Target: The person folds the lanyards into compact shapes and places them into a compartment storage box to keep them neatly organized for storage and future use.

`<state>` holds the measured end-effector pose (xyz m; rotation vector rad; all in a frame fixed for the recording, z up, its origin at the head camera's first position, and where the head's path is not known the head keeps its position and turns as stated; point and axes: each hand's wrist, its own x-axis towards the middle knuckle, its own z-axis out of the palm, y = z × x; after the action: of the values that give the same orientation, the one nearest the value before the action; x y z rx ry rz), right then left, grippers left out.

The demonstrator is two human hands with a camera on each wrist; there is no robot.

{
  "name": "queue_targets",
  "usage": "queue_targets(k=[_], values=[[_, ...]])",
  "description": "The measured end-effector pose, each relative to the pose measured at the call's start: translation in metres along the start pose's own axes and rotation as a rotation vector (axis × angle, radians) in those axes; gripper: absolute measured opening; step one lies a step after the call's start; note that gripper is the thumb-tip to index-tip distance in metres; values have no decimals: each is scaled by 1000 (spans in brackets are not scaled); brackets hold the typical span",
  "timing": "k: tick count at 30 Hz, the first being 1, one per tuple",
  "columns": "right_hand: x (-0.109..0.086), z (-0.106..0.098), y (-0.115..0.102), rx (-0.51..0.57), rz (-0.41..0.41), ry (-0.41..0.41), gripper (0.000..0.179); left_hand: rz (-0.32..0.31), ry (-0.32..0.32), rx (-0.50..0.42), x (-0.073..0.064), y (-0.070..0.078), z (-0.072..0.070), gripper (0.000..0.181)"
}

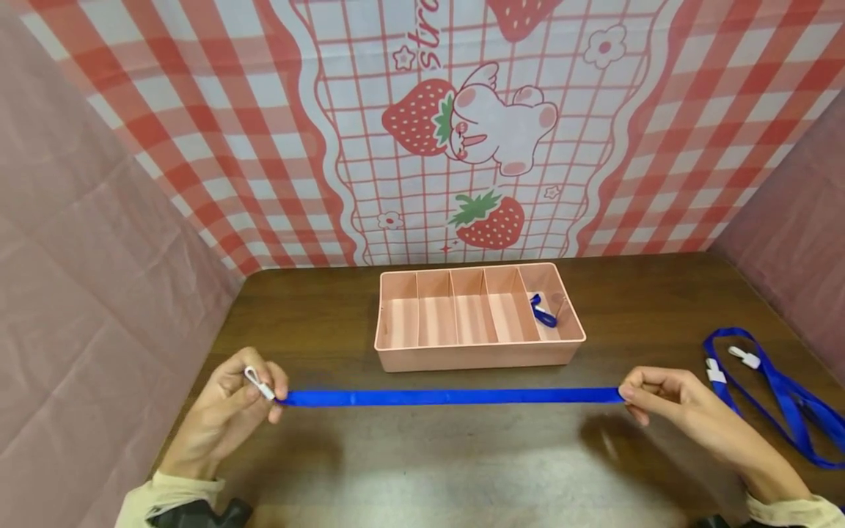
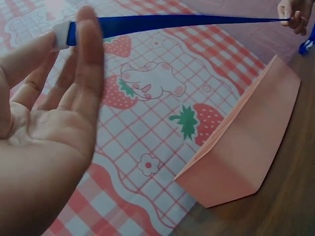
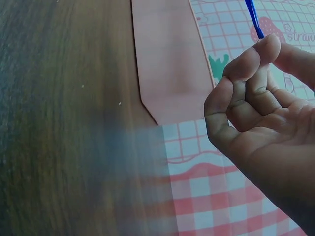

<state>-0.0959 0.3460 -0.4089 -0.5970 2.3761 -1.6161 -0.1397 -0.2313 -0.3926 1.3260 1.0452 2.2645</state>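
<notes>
A blue lanyard (image 1: 449, 397) is stretched straight and level in front of the pink divided box (image 1: 472, 356). At its left end my left hand (image 1: 231, 403) pinches the strap by its white plastic clip (image 1: 260, 383); the left wrist view shows this white piece (image 2: 62, 35) between thumb and fingers. My right hand (image 1: 673, 403) pinches the other end between thumb and fingertips, and in the right wrist view only a short bit of blue strap (image 3: 253, 18) shows above the fingertips. Inside the box's rightmost compartment lies a folded blue lanyard (image 1: 544, 315).
Loose blue lanyards (image 1: 792, 400) with white clips lie on the brown table (image 1: 436, 469) at the right, beyond my right hand. Behind the box hangs a red checked strawberry cloth (image 1: 356, 147). Pink cloth (image 1: 99, 293) walls the left side, and another stands at the right.
</notes>
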Motion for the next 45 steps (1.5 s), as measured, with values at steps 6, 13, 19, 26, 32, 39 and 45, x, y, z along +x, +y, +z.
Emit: queue_targets(k=[6,13,19,26,32,39,45], values=[[-2,0,2,-16,1,23,17,-57,-85,115,4,-2,5,26],[-2,4,-2,-57,-65,-6,21,-161,56,358,-4,1,6,37],[-7,6,-17,-184,-85,80,23,-258,134,583,-6,7,10,37],[-15,-1,-33,-283,-107,163,24,-341,97,677,2,10,16,34],[-16,-6,-35,-295,-101,188,23,-364,181,676,12,18,25,25],[-14,-1,-50,-342,-70,201,23,-333,119,684,28,25,40,28],[-3,12,-71,-433,-148,175,28,-252,24,760,51,21,58,32]])
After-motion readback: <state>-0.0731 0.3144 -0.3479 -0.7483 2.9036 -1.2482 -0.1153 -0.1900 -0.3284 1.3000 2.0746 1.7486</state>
